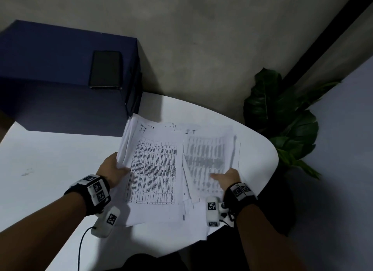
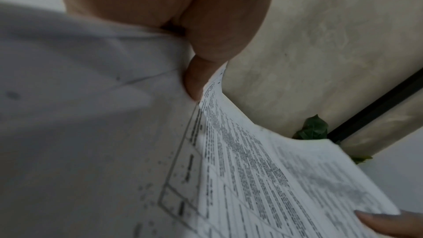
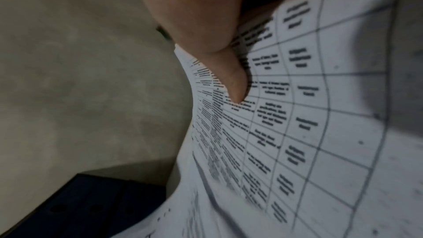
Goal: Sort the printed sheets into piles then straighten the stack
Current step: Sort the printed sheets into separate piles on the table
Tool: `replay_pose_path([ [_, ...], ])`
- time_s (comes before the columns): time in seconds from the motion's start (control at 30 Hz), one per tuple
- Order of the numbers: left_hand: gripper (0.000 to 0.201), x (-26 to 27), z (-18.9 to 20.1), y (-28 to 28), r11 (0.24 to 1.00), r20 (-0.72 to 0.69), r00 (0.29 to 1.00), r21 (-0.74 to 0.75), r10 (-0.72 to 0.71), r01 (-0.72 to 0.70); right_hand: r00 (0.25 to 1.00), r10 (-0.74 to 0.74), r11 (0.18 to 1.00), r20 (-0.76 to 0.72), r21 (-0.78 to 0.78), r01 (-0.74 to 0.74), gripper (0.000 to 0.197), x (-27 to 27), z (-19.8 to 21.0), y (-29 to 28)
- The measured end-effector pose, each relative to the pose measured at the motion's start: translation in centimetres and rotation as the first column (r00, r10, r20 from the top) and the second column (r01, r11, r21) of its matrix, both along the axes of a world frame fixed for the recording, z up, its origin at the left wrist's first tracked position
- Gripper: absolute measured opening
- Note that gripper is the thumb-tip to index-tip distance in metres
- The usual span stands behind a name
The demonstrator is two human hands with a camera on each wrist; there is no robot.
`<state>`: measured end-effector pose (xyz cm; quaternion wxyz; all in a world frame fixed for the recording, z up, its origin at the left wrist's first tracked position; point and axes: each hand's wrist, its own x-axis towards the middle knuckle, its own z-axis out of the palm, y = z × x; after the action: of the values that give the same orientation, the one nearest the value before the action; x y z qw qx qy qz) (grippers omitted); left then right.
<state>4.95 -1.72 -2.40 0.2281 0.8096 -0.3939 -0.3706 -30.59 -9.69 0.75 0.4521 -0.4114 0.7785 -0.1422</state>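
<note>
White printed sheets with black tables fill the middle of the head view. My left hand (image 1: 116, 169) grips the left bundle of sheets (image 1: 155, 169) by its left edge, thumb on top. My right hand (image 1: 228, 177) holds a blurred, lifted sheet (image 1: 207, 159) at its lower right, thumb on the print. More sheets (image 1: 193, 220) lie flat on the white table (image 1: 50, 159) beneath. In the left wrist view my left thumb (image 2: 196, 82) pinches the paper (image 2: 240, 169). The right wrist view has my right thumb (image 3: 233, 79) pressed on a curved table sheet (image 3: 309, 115).
A dark blue box (image 1: 60, 78) stands at the back left of the table with a black phone (image 1: 106, 69) on top. A green plant (image 1: 282, 117) stands off the table's right edge. A cable (image 1: 80, 246) runs from my left wrist.
</note>
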Motion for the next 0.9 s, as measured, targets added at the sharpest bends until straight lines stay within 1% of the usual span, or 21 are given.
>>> replay_pose_path([
  [0.03,0.041,0.0,0.1,0.0,1.0,-0.004,1.0,-0.001,0.002,-0.002,0.999,-0.027,0.995,-0.025,-0.1,0.024,0.05,-0.4,0.9,-0.5],
  [0.1,0.042,-0.1,0.1,0.0,1.0,-0.012,1.0,0.002,-0.009,0.009,0.994,-0.031,0.964,-0.102,-0.265,0.003,0.045,-1.5,4.0,-1.4],
  [0.17,0.045,-0.4,0.1,-0.1,1.0,-0.012,1.0,0.011,-0.027,0.027,0.983,-0.009,0.909,-0.183,-0.411,-0.069,0.04,-2.5,7.5,-2.5],
  [0.2,0.045,-0.6,0.1,-0.2,0.999,-0.019,0.999,0.012,-0.037,0.037,0.985,0.001,0.866,-0.175,-0.492,-0.089,0.037,-2.9,9.4,-2.8],
  [0.23,0.045,-0.8,0.1,-0.2,0.999,-0.026,0.999,0.011,-0.044,0.045,0.991,0.013,0.816,-0.134,-0.571,-0.088,0.035,-3.0,11.4,-3.0],
  [0.3,0.043,-1.2,0.2,-0.5,0.998,-0.047,0.997,0.012,-0.061,0.061,0.998,0.06,0.73,0.028,-0.683,-0.025,0.034,-3.0,14.8,-3.0],
  [0.37,0.041,-1.6,0.4,-0.6,0.997,-0.069,0.995,0.019,-0.076,0.078,0.974,0.11,0.703,0.2,-0.708,0.066,0.039,-2.8,16.5,-2.9],
  [0.43,0.042,-1.9,0.6,-0.6,0.994,-0.074,0.992,0.03,-0.1,0.103,0.936,0.115,0.736,0.334,-0.661,0.146,0.039,-2.5,16.5,-3.0],
  [0.5,0.042,-2.2,0.9,-0.5,0.993,-0.093,0.99,0.038,-0.11,0.114,0.893,0.092,0.806,0.44,-0.56,0.193,0.036,-1.9,14.8,-3.4],
  [0.57,0.039,-2.3,0.9,-0.4,0.991,-0.111,0.987,0.046,-0.12,0.126,0.869,0.032,0.885,0.494,-0.418,0.205,0.035,-0.7,11.2,-3.8],
  [0.6,0.036,-2.4,0.8,-0.4,0.99,-0.122,0.985,0.049,-0.123,0.13,0.871,0.005,0.923,0.492,-0.337,0.185,0.039,0.1,9.4,-3.9],
  [0.63,0.031,-2.4,0.8,-0.3,0.991,-0.141,0.983,0.041,-0.117,0.124,0.886,-0.018,0.953,0.464,-0.258,0.155,0.049,1.0,7.6,-3.9],
  [0.67,0.027,-2.5,1.0,-0.2,0.994,-0.193,0.977,0.047,-0.086,0.097,0.921,-0.021,0.977,0.388,-0.188,0.102,0.065,2.0,6.0,-3.9],
  [0.7,0.036,-2.4,0.7,-0.1,0.998,-0.252,0.967,0.043,-0.034,0.046,0.958,-0.002,0.991,0.285,-0.125,0.039,0.079,2.8,4.3,-3.9],
  [0.73,0.056,-2.1,0.0,-0.2,0.999,-0.312,0.949,0.048,0.038,-0.024,0.981,0.03,0.997,0.193,-0.075,-0.015,0.085,3.6,2.9,-3.6],
  [0.77,0.077,-1.6,-1.1,-0.1,0.995,-0.377,0.92,0.051,0.103,-0.09,0.992,0.047,0.998,0.119,-0.042,-0.042,0.084,4.2,1.7,-3.3],
  [0.8,0.093,-0.7,-3.7,-0.2,0.988,-0.427,0.891,0.046,0.153,-0.148,0.996,0.049,0.999,0.077,-0.014,-0.048,0.08,4.7,0.9,-2.9],
  [0.83,0.103,0.1,-6.3,-0.2,0.983,-0.463,0.869,0.045,0.177,-0.177,0.998,0.037,0.999,0.056,0.008,-0.038,0.078,5.1,0.2,-2.5],
  [0.87,0.106,0.0,-6.5,-0.2,0.978,-0.48,0.853,0.056,0.204,-0.203,0.999,0.011,0.999,0.047,0.029,-0.013,0.078,5.4,-0.2,-2.2],
  [0.9,0.101,-0.6,-4.7,0.0,0.976,-0.484,0.848,0.076,0.215,-0.205,0.999,-0.019,0.999,0.045,0.052,0.017,0.079,5.5,-0.4,-2.0],
])
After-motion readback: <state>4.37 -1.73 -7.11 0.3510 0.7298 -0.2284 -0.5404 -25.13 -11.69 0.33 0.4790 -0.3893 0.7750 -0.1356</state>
